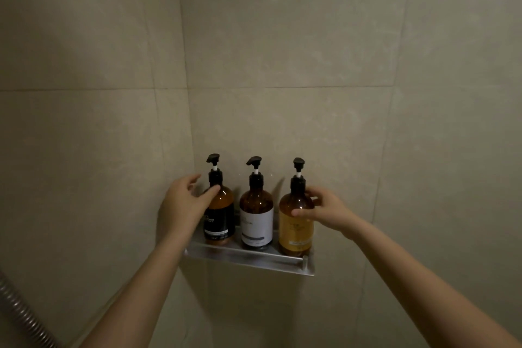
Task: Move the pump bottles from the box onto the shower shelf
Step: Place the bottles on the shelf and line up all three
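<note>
**Three pump bottles on the shelf, both hands up at the ends**

We count three amber pump bottles, all upright in a row on the metal shower shelf (248, 258), which is fixed in the corner of the beige tiled wall (282, 37). One shelf, three bottles, two hands, and no box in our view.

On the left stands the black-label bottle (219, 217). In the middle sits the white-label bottle (256, 220), with a grey band low on its label. On the right is the yellow-label bottle (296, 226). Each carries a black pump head on a white stem; the two left nozzles point left, and the right one faces roughly toward us. The bottles stand just beside one another with narrow gaps between them.

Our left hand (183, 203) is at the black-label bottle: the thumb lies across its shoulder just under the collar, the fingers loosely curled and parted behind it toward the wall. Whether those fingers touch the glass, we cannot tell.

Our right hand (329, 210) is at the yellow-label bottle, thumb pressed on the front near the top of the label, fingers reaching round the right side by the neck, a light wrap rather than a fist.

Bottom left, one ribbed metal shower hose (19, 311) cuts across the corner.
</note>
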`<state>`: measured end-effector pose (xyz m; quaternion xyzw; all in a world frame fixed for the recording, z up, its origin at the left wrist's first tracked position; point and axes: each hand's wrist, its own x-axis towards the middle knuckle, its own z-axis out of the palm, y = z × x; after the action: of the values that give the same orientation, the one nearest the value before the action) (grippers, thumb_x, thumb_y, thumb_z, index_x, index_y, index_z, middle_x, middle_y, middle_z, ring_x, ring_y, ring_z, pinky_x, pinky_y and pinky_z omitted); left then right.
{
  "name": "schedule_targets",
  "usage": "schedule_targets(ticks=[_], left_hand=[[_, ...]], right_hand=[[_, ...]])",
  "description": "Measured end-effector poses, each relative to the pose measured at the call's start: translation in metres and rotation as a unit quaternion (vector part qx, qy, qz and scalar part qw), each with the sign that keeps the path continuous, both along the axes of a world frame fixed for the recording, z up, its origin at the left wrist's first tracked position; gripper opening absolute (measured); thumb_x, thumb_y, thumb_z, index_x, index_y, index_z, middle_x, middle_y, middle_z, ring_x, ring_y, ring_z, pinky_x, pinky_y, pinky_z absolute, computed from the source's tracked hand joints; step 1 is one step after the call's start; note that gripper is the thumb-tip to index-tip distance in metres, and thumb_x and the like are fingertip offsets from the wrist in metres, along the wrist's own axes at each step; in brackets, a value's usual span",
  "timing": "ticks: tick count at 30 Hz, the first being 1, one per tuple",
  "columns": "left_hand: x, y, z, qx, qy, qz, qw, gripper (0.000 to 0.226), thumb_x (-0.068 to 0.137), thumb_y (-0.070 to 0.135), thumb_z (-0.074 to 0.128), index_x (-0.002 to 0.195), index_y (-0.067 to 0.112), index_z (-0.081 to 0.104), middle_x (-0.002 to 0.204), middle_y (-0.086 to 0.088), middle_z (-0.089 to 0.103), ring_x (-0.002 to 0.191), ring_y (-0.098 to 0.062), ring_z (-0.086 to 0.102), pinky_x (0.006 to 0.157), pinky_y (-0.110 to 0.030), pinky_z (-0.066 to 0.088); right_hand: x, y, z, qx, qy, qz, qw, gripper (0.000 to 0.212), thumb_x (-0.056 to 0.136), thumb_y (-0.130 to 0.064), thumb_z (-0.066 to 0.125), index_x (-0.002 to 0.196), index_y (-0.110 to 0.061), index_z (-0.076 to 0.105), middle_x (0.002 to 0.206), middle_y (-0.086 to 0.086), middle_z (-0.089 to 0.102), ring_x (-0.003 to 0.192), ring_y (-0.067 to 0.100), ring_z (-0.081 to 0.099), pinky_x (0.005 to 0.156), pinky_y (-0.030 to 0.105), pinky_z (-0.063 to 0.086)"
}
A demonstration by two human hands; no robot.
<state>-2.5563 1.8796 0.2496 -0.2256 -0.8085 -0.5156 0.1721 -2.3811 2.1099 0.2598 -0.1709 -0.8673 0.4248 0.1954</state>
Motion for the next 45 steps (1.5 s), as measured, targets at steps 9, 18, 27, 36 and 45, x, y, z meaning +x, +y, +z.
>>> schedule_targets(ticks=[9, 18, 27, 36, 45], left_hand=[[0.04, 0.042, -0.003, -0.106, 0.024, -0.113, 0.988, 0.082, 0.061, 0.051, 0.075, 0.134, 0.025, 0.048, 0.134, 0.004, 0.056, 0.12, -0.015, 0.054, 0.091, -0.032, 0.047], [0.053, 0.051, -0.005, -0.103, 0.093, -0.055, 0.989, 0.046, 0.064, 0.052, 0.072, 0.103, 0.028, 0.067, 0.098, 0.009, 0.069, 0.084, -0.009, 0.063, 0.05, -0.018, 0.037], [0.026, 0.013, -0.004, 0.039, 0.064, 0.012, 0.997, 0.034, 0.077, 0.055, 0.056, 0.093, 0.026, 0.061, 0.088, 0.008, 0.066, 0.08, -0.012, 0.064, 0.058, -0.02, 0.046], [-0.005, 0.017, -0.012, 0.026, -0.096, -0.09, 0.991, 0.062, 0.074, 0.025, 0.074, 0.13, 0.01, 0.051, 0.129, -0.013, 0.059, 0.114, -0.027, 0.057, 0.084, -0.029, 0.043], [0.003, 0.018, -0.017, 0.037, -0.082, -0.092, 0.992, 0.062, 0.071, 0.029, 0.077, 0.126, 0.011, 0.056, 0.123, -0.011, 0.063, 0.111, -0.024, 0.059, 0.081, -0.025, 0.043]], right_hand=[[-0.003, -0.004, 0.001, -0.01, 0.004, -0.017, 1.0, 0.063, 0.075, -0.022, 0.078, 0.132, -0.017, 0.051, 0.128, 0.003, 0.059, 0.116, 0.02, 0.055, 0.09, 0.031, 0.047], [-0.005, -0.004, -0.002, -0.009, 0.007, -0.026, 1.0, 0.064, 0.074, -0.025, 0.078, 0.132, -0.018, 0.052, 0.128, 0.003, 0.059, 0.116, 0.021, 0.055, 0.089, 0.03, 0.046], [-0.003, -0.004, 0.001, -0.005, 0.002, -0.02, 1.0, 0.065, 0.076, -0.023, 0.076, 0.135, -0.016, 0.049, 0.132, 0.004, 0.057, 0.12, 0.022, 0.054, 0.093, 0.032, 0.046], [-0.004, -0.007, 0.0, 0.014, 0.013, -0.024, 1.0, 0.062, 0.076, -0.022, 0.076, 0.132, -0.016, 0.051, 0.129, 0.004, 0.059, 0.119, 0.022, 0.055, 0.093, 0.032, 0.046], [-0.005, -0.005, -0.002, 0.009, 0.01, -0.027, 1.0, 0.063, 0.076, -0.024, 0.076, 0.132, -0.016, 0.05, 0.131, 0.005, 0.057, 0.12, 0.023, 0.053, 0.088, 0.028, 0.043]])
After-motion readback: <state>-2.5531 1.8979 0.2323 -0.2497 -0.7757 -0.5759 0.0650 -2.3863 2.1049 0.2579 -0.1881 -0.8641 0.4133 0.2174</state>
